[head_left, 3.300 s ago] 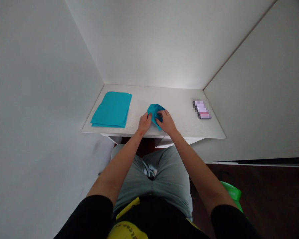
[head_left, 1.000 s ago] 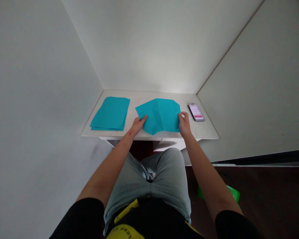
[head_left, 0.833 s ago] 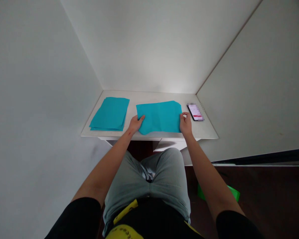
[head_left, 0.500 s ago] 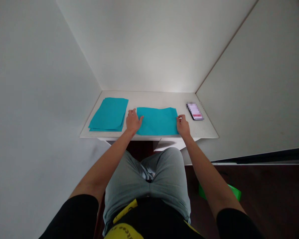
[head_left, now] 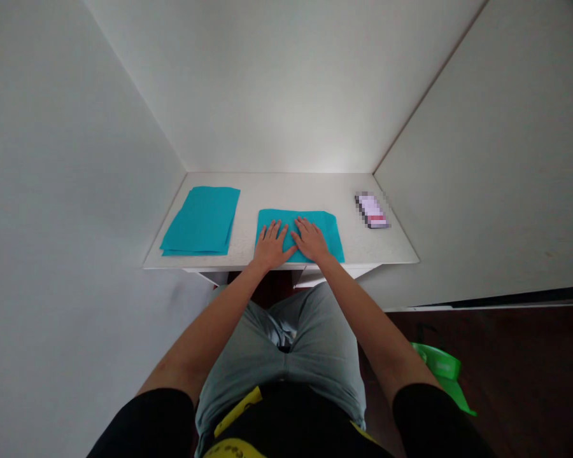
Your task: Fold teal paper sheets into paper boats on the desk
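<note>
A blue-green sheet, which looks like paper or thin cloth, lies crosswise near the front edge of the white table. Flat on its left half rests my left hand, fingers spread. My right hand lies on the middle of the same sheet, also with fingers stretched out, its thumb close to the left hand. Both palms hide part of the sheet's surface. To the left is a stack of the same blue-green sheets, slightly out of line with each other.
The white table stands between walls. A phone with a lit, blurred screen lies at its right. On the dark floor at lower right sits a green plastic object, partly behind my right arm.
Both hands have moved inward from the sheet's left and right edges and now lie flat on it. The right fingers have opened out. The view has shifted slightly.
</note>
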`<state>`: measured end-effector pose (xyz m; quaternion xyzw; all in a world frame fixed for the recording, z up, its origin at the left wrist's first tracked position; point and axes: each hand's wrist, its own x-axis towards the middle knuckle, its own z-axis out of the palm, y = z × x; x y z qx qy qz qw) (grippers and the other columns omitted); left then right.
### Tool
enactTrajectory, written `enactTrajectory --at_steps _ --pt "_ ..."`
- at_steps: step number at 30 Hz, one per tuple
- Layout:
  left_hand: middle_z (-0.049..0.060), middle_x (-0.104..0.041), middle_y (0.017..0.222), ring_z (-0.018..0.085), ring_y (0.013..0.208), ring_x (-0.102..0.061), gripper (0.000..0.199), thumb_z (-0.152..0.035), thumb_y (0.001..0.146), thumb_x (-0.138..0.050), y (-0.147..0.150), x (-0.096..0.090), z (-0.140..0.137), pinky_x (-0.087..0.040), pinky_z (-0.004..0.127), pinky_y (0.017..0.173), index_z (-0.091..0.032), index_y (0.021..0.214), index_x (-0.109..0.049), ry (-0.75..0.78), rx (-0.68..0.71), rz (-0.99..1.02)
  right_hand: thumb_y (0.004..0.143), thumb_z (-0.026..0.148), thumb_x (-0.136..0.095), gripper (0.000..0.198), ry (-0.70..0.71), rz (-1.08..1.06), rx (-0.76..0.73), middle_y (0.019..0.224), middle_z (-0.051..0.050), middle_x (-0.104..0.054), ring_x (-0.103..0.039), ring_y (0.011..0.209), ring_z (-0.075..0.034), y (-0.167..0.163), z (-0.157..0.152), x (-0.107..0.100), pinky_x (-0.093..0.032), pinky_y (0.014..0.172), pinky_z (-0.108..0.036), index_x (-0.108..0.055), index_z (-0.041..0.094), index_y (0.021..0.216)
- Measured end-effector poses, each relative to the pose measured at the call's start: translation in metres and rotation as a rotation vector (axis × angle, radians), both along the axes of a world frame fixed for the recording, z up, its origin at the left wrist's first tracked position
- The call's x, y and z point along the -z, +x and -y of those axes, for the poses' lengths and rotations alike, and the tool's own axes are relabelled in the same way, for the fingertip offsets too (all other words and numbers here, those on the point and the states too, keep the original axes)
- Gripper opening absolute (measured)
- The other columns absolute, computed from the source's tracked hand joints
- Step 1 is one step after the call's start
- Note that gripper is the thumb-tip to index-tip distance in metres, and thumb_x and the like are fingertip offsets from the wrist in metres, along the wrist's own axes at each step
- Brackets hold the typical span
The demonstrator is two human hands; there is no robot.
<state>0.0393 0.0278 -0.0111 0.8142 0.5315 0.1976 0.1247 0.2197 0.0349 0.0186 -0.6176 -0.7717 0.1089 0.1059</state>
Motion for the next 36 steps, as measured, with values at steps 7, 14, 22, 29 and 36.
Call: enactTrajectory --at_steps 7,14,22,29,36 --pt "0.012 -0.033 0.179 0.036 0.169 -0.020 0.081 -0.063 0.098 -0.060 -0.015 -0.002 0.003 -0.013 0.053 0.138 -0.022 0.167 -0.046 -0.015 -0.047 0.009 0.112 0.059 -0.030 0.077 -0.043 0.095 0.082 0.182 -0.013 -0.020 -0.018 0.170 -0.028 0.068 -0.030 0.015 -0.012 0.138 -0.051 -0.028 0.013 0.174" --pt "0.017 -0.027 0.180 0.039 0.170 -0.015 0.090 -0.068 0.096 -0.062 -0.017 -0.001 0.011 -0.013 0.055 0.138 -0.017 0.168 -0.044 -0.023 -0.036 0.000 0.111 0.060 -0.025 0.081 -0.047 0.163 0.083 0.182 -0.013 -0.018 -0.016 0.170 -0.028 0.101 -0.035 0.019 -0.003 0.138 -0.056 -0.019 0.012 0.176" --pt "0.020 -0.043 0.172 0.042 0.166 -0.026 0.085 -0.071 0.097 -0.057 -0.021 -0.002 -0.024 -0.009 0.058 0.137 -0.016 0.162 -0.052 -0.063 -0.101 0.022 0.109 0.065 -0.027 0.085 -0.015 0.187 0.042 0.182 -0.012 -0.020 -0.014 0.171 -0.029 0.100 -0.036 0.021 -0.003 0.138 -0.057 -0.020 0.012 0.176" --pt "0.021 -0.025 0.180 0.038 0.170 -0.015 0.098 -0.075 0.098 -0.052 -0.035 -0.004 -0.034 -0.010 0.055 0.138 -0.010 0.170 -0.036 -0.072 -0.119 -0.097 0.108 0.069 -0.025 0.090 0.011 0.186 0.046 0.182 -0.012 -0.019 -0.015 0.170 -0.032 0.103 -0.036 0.026 -0.004 0.138 -0.060 -0.022 0.009 0.175" --pt "0.022 -0.019 0.181 0.038 0.170 -0.011 0.110 -0.083 0.098 -0.040 -0.047 -0.007 -0.006 -0.012 0.052 0.139 -0.004 0.173 -0.025 -0.066 -0.105 -0.297 0.105 0.072 -0.033 0.092 0.088 0.063 0.065 0.180 -0.014 -0.028 -0.019 0.169 -0.037 0.113 -0.041 0.036 -0.013 0.137 -0.064 -0.025 0.013 0.174"
